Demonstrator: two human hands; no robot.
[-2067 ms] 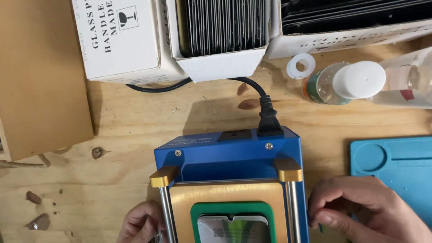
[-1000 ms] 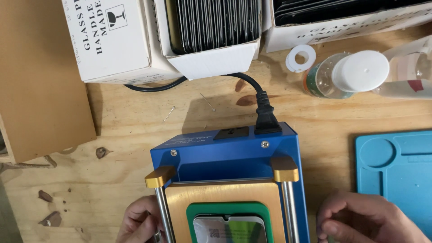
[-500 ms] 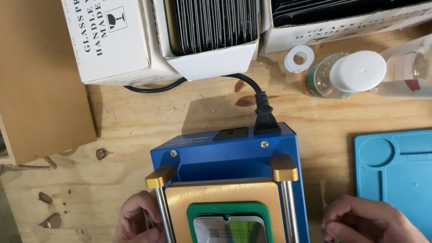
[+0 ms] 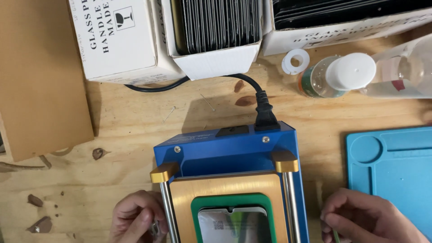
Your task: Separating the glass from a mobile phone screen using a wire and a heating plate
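My left hand has its fingers curled in beside the left steel rail of the blue machine, and they seem to pinch something small and metallic against the rail; I cannot tell what it is, or whether the grip is firm. My right hand is curled closed on the other side, just outside the right rail, with a thin greenish sliver showing under the knuckles. Whether the fingers really hold it I cannot say.

Compared with two seconds back, the right hand has drawn down and outward: it lay against the machine's side then, and now it sits lower and a little clear of it. The left hand has barely shifted, though more of it shows at the rail. The machine itself has not moved. My judgement is that both hands are working something stretched across the plate from either side, but no line between them is visible.

Between the rails lies the gold plate with a green mat, and on it a phone screen, face up, notch toward the back. Its lower part is cut off by the frame edge, as are both wrists.

Further out, a black power cord plugs into the machine's rear. A blue mat lies to the right on the wooden worktop, a clear bottle with a white cap and white boxes beyond.
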